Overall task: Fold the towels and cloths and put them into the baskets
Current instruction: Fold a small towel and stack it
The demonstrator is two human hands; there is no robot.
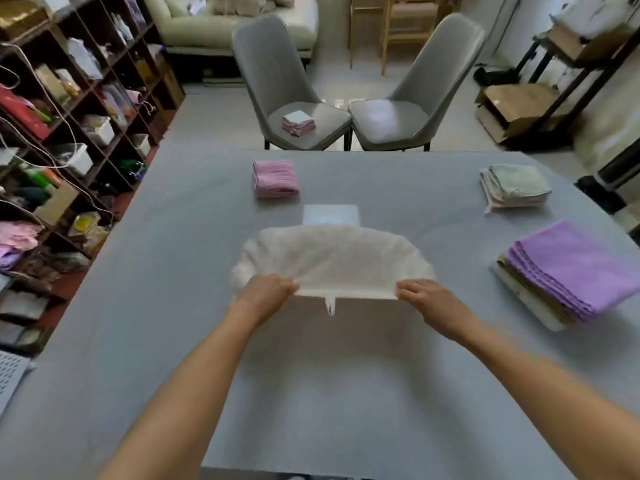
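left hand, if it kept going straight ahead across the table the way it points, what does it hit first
Probably the pink folded towel. The left hand grips the white towel and points away from the person; beyond that towel the pink one lies roughly in line, though depth is uncertain.

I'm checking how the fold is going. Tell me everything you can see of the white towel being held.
The white towel looks soft and fluffy, like terry. Its near edge is lifted off the grey table, pinched at one corner by the left hand and at the other by the right hand. The far part bulges in a rounded arc. A small white loop hangs from the middle of the held edge.
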